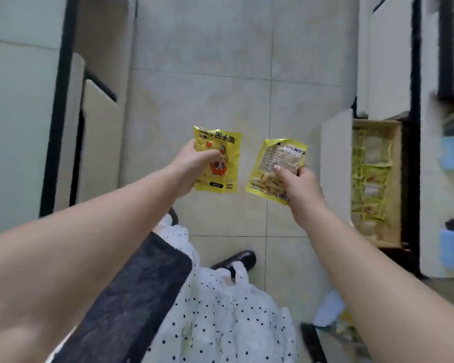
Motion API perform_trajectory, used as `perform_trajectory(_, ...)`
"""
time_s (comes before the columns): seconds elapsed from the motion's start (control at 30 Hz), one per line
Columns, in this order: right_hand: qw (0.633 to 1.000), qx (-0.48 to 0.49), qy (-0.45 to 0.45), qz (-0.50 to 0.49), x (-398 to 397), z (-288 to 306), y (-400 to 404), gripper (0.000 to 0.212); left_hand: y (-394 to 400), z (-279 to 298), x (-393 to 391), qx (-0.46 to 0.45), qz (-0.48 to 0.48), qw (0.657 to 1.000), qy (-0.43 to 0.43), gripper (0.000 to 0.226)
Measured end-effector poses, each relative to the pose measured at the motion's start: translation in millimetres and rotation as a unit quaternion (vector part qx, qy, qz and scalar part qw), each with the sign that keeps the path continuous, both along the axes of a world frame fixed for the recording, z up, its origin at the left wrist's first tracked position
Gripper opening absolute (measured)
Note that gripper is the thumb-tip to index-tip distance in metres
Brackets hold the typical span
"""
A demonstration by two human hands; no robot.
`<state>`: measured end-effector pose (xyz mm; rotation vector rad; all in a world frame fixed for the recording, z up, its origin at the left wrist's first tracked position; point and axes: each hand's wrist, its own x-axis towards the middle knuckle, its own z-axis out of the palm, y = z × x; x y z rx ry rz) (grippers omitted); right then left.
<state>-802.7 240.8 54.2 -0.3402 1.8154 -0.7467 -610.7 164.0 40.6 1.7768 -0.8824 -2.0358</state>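
My left hand [194,166] grips a yellow snack packet [224,145] with an orange cartoon figure, its printed front facing me. My right hand [298,187] pinches a second yellow packet [275,163] by its lower right side, back label and clear window showing. Both packets are held out over the tiled floor, a small gap between them. An open cardboard box [396,184] with several more yellow packets lies on its side to the right of my right hand.
Pale cabinets with black frames [60,106] stand on the left, white shelving [414,74] on the right. A beige tiled floor [207,74] runs between them. My black shoe [236,260], dotted white skirt [220,318] and a dark apron panel [131,297] show below.
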Motion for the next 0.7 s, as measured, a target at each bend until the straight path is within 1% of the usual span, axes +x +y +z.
perform_trajectory(0.07, 0.999, 0.0, 0.01, -0.044, -38, 2, 42, 0.002, 25, 1, -46, 0.014, -0.035, 0.999, 0.014, 0.02)
perform_trajectory(0.1, 0.998, 0.001, 0.014, -0.068, -56, 2, 62, 0.001, 38, 1, -68, 0.02, -0.053, 0.998, 0.016, 0.021)
perform_trajectory(0.13, 0.995, 0.0, 0.017, -0.094, -73, 2, 81, 0.002, 52, 1, -89, 0.023, -0.068, 0.997, 0.018, 0.021)
perform_trajectory(0.2, 0.988, -0.002, 0.012, -0.153, -103, 3, 115, 0.01, 75, 2, -127, 0.029, -0.096, 0.995, 0.021, 0.019)
perform_trajectory(0.27, 0.975, -0.004, -0.007, -0.222, -128, 3, 146, 0.006, 96, 3, -161, 0.036, -0.126, 0.991, 0.019, 0.018)
perform_trajectory(0.33, 0.959, -0.003, -0.027, -0.283, -152, 2, 173, 0.009, 114, 5, -194, 0.044, -0.156, 0.987, 0.013, 0.018)
perform_trajectory(0.53, 0.915, -0.007, -0.08, -0.395, -213, -7, 217, 0.011, 129, -5, -291, 0.05, -0.246, 0.968, -0.019, 0.025)
perform_trajectory(0.7, 0.886, 0.017, -0.074, -0.457, -260, -24, 228, 0.013, 115, -23, -377, 0.058, -0.306, 0.95, -0.031, 0.035)
